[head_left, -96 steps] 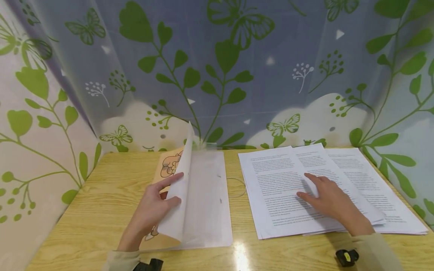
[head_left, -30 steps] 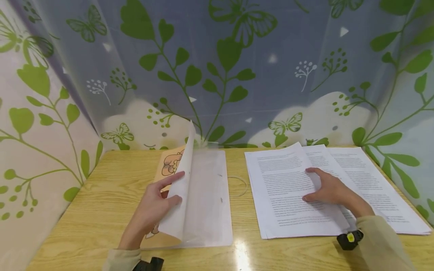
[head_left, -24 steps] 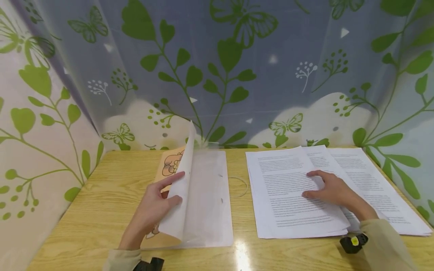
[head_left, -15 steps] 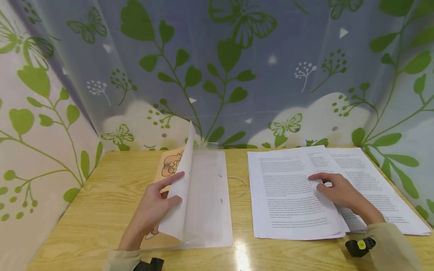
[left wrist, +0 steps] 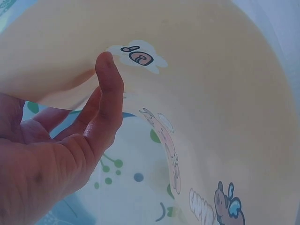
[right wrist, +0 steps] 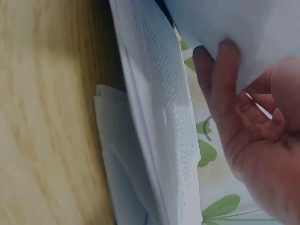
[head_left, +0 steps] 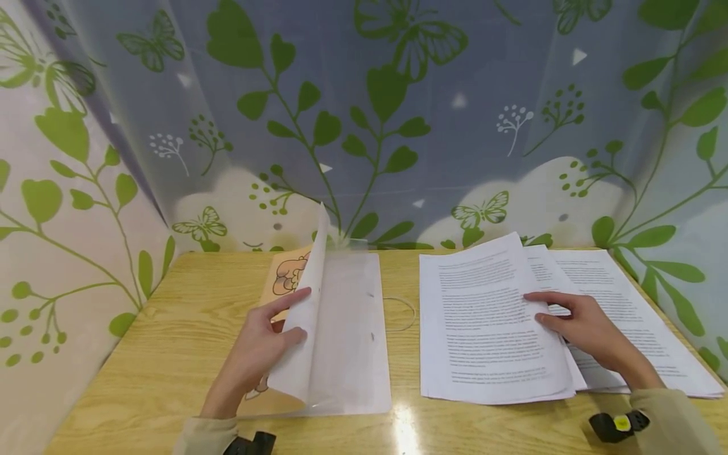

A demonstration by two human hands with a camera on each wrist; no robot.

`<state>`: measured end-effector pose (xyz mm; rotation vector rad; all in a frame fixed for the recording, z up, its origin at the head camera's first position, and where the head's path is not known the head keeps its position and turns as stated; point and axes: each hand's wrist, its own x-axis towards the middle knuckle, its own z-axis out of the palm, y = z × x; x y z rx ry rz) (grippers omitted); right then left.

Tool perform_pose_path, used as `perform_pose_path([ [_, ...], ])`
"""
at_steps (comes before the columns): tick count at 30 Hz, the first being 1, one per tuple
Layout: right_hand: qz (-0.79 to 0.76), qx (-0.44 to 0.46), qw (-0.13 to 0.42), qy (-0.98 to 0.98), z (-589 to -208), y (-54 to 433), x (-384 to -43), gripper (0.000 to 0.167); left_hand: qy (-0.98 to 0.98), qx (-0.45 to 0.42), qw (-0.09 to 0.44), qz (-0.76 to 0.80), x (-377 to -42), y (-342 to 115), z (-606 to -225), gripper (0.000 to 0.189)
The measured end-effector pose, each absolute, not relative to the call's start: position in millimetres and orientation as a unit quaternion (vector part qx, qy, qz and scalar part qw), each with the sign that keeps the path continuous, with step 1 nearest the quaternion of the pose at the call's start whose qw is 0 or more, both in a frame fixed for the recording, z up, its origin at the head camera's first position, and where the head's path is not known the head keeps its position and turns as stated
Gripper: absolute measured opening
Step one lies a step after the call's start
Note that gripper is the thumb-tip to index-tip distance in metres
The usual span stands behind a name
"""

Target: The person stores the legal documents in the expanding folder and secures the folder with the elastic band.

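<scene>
My left hand (head_left: pixel 256 347) grips the raised front cover of a folder, with index finger and thumb on its pale inner side (head_left: pixel 301 354). The cover's orange outside (left wrist: pixel 211 75) bears cartoon stickers or prints, and other fingers lie against it in the left wrist view. Beneath the bent cover, a translucent sleeve (head_left: pixel 349 341) lies flat with two small metal marks near its right edge. On the right, my right hand (head_left: pixel 591 332) pinches the right edge of a printed sheet (head_left: pixel 483 316), which bows upward along that side. Its lifted edge shows in the right wrist view (right wrist: pixel 262 33).
More printed sheets (head_left: pixel 637 328) fan out to the right under the hand and along the wooden table (head_left: pixel 159 316). A thin elastic loop (head_left: pixel 400 303) sticks out between folder and papers. A leaf-patterned curtain (head_left: pixel 432 158) hangs close behind the table and along both sides.
My right hand has moved rightward, from lying over the papers to pinching the top sheet's edge, now raised. The left-hand sheets have shifted slightly right. My left hand and the folder have stayed put.
</scene>
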<state>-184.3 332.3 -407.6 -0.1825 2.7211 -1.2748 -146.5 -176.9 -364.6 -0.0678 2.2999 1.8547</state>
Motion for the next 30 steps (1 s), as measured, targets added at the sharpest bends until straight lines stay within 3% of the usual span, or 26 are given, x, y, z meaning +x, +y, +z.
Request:
perform_pose_path([
  [30, -0.524, -0.038, 0.011, 0.851, -410.3, 335.4, -168.5, 0.047, 0.772, -0.025, 0.094, 0.628, -146.5, -174.3, -367.3, 0.066],
])
